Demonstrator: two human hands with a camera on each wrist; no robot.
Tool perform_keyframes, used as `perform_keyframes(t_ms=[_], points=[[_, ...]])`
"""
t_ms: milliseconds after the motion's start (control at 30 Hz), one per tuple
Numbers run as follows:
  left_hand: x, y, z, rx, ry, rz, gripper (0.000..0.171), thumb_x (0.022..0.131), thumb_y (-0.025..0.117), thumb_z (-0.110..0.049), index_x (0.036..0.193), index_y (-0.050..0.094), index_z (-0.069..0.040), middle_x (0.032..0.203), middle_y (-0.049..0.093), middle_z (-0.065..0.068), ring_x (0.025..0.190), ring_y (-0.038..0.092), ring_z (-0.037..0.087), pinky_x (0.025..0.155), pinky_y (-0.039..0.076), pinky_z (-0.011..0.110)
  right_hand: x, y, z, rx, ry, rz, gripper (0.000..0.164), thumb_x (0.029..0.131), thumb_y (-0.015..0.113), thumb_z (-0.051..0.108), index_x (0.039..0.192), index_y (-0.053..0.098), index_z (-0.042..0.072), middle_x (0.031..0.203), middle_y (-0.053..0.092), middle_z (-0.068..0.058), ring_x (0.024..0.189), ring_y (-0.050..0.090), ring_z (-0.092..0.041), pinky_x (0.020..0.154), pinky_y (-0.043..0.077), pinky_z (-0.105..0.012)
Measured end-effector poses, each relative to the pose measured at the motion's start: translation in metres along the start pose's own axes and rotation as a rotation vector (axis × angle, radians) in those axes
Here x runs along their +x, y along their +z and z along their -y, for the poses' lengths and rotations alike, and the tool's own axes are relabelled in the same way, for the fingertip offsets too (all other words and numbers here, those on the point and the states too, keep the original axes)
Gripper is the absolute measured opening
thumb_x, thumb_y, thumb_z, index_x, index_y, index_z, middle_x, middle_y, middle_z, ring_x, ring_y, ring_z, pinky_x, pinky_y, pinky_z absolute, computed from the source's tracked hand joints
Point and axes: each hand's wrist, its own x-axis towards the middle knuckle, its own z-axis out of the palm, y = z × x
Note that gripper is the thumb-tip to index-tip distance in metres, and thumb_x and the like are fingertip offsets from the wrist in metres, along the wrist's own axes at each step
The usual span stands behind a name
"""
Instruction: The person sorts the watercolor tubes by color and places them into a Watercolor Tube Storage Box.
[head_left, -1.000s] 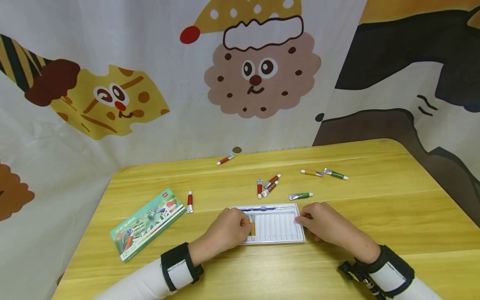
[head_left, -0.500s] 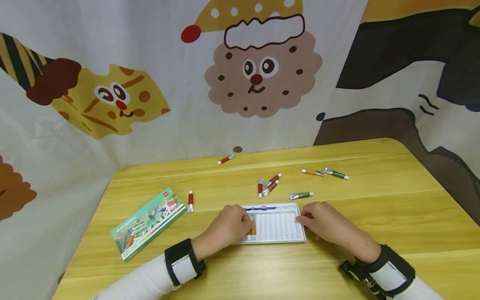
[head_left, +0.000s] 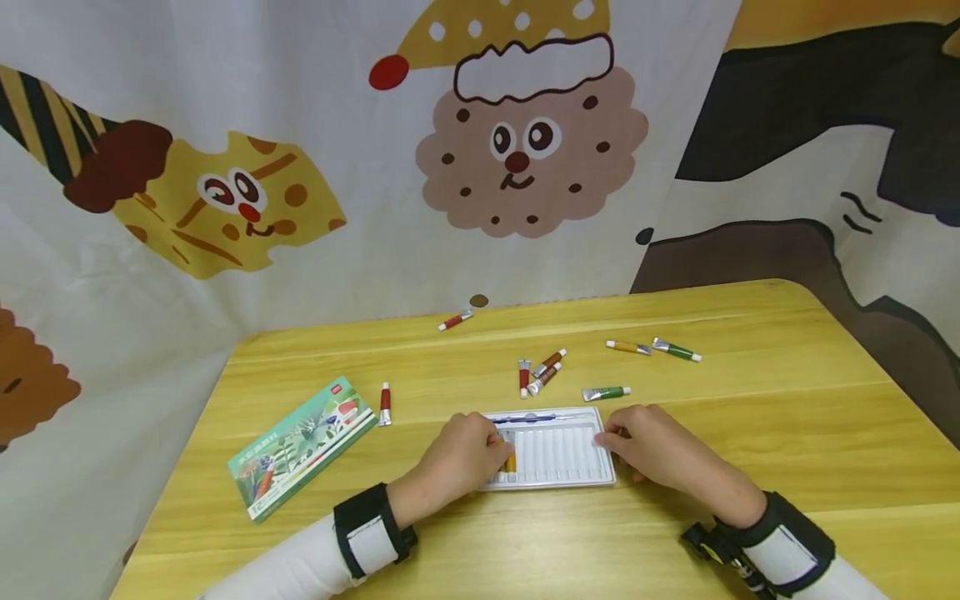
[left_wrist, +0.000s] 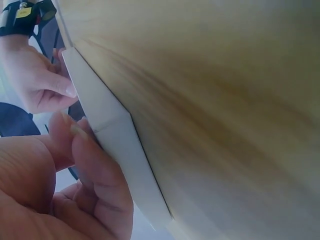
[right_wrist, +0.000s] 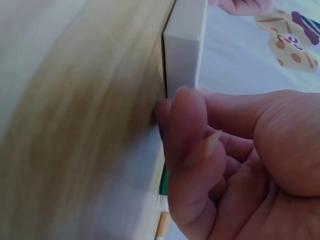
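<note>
My right hand (head_left: 648, 440) pinches the right edge of the tray (head_left: 566, 454); left hand (head_left: 461, 454) curls over its left end, at a yellow tube (head_left: 512, 463) (can't tell if gripped). Reads as tube seating; next calls for settling it flush. Loose tubes (head_left: 609, 392) lie beyond on the surface (head_left: 570, 542).

"Can anything be read on the green cardboard paint box (head_left: 302, 450)?"

"Yes: the number 12 (head_left: 258, 507), at its near corner. Its red logo (head_left: 336, 389) and white Chinese characters (head_left: 258, 448) are too small to read surely."

"And the nearer green paint tube (head_left: 606, 392)?"

"Its print is illegible."
</note>
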Motion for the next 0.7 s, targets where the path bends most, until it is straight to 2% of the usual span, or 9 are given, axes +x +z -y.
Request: perform_keyframes(t_ms=[300,433,600,700], points=[[-0.001,0.0,-0.001,-0.018,0.0,0.009,0.051,0.102,0.068,-0.017,0.055,0.048,-0.016,0.044,0.037,-0.011,0.032,0.043,0.006,0.036,0.028,0.02,0.0,-0.001,0.001,-0.002,0.013,0.001,0.014,0.1,0.071,0.015,0.087,0.069,0.011,0.066,0.054,-0.001,0.048,0.056,-0.015,0.047,0.043,-0.027],[-0.002,-0.003,-0.001,-0.022,0.007,0.012,0.052,0.103,0.067,-0.019,0.054,0.048,-0.017,0.044,0.037,-0.011,0.035,0.042,0.005,0.037,0.028,0.02,-0.001,-0.006,0.002,-0.003,-0.01,-0.021,0.013,0.101,0.07,0.016,0.089,0.072,0.011,0.066,0.056,0.0,0.048,0.056,-0.015,0.047,0.042,-0.027],[-0.006,-0.013,0.003,0.033,0.02,-0.049,0.046,0.101,0.068,-0.02,0.057,0.055,-0.017,0.046,0.038,-0.011,0.039,0.039,0.007,0.04,0.027,0.022,0.004,-0.02,-0.004,-0.089,-0.101,-0.161,0.01,0.1,0.072,0.014,0.097,0.076,0.005,0.074,0.062,0.001,0.059,0.052,-0.014,0.053,0.04,-0.028],[-0.008,-0.021,0.005,0.064,0.022,-0.087,0.04,0.101,0.069,-0.022,0.062,0.06,-0.016,0.049,0.04,-0.009,0.042,0.039,0.008,0.042,0.027,0.023,0.015,-0.03,-0.015,-0.187,-0.159,-0.287,0.011,0.097,0.074,0.01,0.1,0.076,0.0,0.083,0.068,-0.005,0.068,0.057,-0.019,0.057,0.046,-0.033]])
